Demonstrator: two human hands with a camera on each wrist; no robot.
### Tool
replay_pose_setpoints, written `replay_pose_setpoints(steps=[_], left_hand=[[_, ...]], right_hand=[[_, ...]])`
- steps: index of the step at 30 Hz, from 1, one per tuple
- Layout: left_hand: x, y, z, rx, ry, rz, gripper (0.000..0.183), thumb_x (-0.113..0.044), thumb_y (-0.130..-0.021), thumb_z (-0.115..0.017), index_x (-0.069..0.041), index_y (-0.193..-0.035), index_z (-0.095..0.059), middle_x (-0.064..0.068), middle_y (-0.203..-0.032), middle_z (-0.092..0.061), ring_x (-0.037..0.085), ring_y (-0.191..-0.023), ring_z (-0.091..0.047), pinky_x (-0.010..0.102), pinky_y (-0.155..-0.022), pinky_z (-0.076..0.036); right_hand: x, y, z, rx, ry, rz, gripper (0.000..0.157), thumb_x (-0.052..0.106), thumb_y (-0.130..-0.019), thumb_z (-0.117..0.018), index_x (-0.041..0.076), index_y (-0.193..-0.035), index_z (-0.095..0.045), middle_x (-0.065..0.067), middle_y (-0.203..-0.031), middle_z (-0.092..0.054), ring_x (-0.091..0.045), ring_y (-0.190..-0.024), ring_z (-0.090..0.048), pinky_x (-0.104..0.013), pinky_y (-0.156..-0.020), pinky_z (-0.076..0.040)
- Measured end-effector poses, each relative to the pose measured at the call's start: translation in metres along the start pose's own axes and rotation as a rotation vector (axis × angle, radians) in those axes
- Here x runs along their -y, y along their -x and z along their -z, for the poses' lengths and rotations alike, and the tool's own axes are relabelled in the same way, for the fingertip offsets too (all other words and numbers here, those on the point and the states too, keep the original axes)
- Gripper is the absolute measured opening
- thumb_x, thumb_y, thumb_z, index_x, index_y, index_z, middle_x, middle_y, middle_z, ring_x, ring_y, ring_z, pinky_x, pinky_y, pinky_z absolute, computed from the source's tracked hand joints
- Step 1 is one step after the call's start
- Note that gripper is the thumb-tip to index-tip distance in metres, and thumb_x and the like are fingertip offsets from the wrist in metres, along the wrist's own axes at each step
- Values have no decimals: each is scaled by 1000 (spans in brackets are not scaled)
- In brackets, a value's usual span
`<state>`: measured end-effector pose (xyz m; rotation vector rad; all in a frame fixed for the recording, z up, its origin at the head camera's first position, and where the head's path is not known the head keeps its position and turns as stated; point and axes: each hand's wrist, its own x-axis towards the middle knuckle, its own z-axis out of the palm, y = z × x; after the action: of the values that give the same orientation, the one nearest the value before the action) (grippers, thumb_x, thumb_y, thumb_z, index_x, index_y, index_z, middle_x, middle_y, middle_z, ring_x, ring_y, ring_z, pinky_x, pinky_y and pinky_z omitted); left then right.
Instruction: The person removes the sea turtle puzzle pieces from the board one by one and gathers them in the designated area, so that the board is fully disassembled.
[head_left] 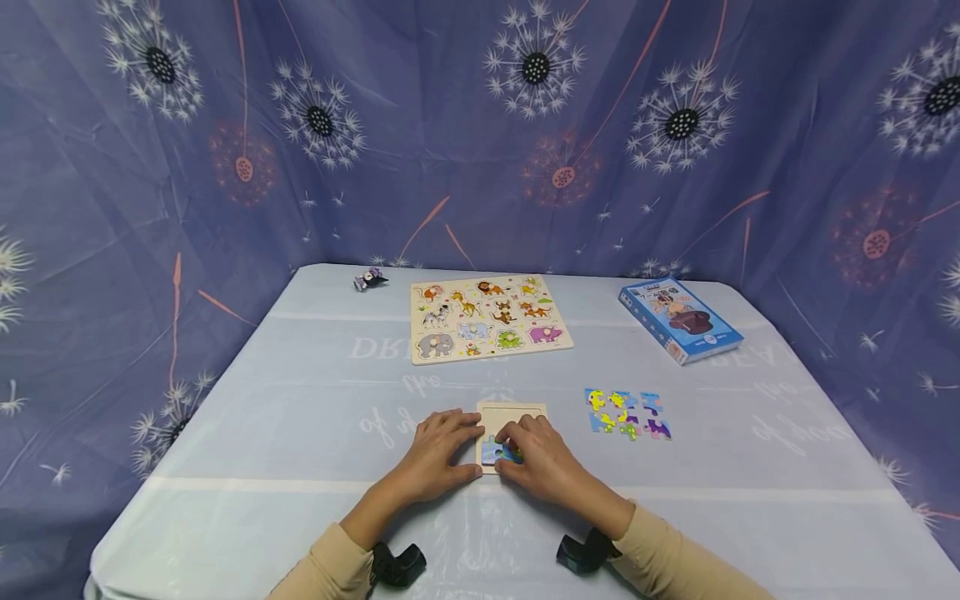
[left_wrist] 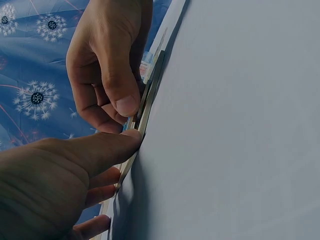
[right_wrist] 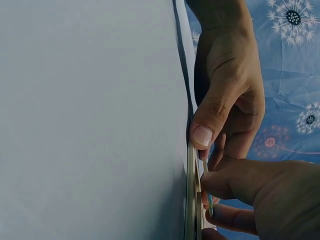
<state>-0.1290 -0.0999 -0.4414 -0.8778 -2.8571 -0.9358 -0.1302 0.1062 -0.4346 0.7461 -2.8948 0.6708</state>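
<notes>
A small wooden puzzle tray (head_left: 512, 412) lies on the table, with blue jigsaw pieces (head_left: 491, 451) in its lower part. My left hand (head_left: 437, 454) rests against the tray's left side, fingers extended, thumb at its near left corner. Over the tray's lower right, my right hand (head_left: 545, 457) pinches a puzzle piece (right_wrist: 209, 201) between thumb and fingers. In the right wrist view that piece stands tilted above the tray; its picture is mostly hidden. To the right, several loose jigsaw pieces (head_left: 628, 414) in yellow, blue and purple lie grouped together.
Behind the tray lies an animal peg puzzle board (head_left: 491, 320). A blue box (head_left: 681, 320) is at the back right, and a small dark object (head_left: 370, 279) at the back left. Patterned cloth (head_left: 450, 125) hangs behind the pale table (head_left: 300, 400).
</notes>
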Motion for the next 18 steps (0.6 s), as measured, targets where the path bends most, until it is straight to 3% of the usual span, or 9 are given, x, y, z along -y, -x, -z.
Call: replay_pose_setpoints(steps=[9,18], left_hand=[[-1,0,0,2,7,0,52,-27,-80,-72,-8,-127,-59,8,-139,-50,34,-131,-37,59,-102,-26],[-1,0,1,3,8,10,53,-27,-80,-72,-8,-127,-59,8,-140,-49,34,-132,-36,58,-102,-25]], right_hand=[[-1,2,3,-20,-59,-33,24,23,-75,-74,15,-96,-65,6,-80,-51,-9,-78,-42,-24,-67,-35],[-12,11,22,-21,-94,-57,24,23,-78,-74,18,-99,-66,5,-88,-55,-7,-85,-44,-25,-72,-40]])
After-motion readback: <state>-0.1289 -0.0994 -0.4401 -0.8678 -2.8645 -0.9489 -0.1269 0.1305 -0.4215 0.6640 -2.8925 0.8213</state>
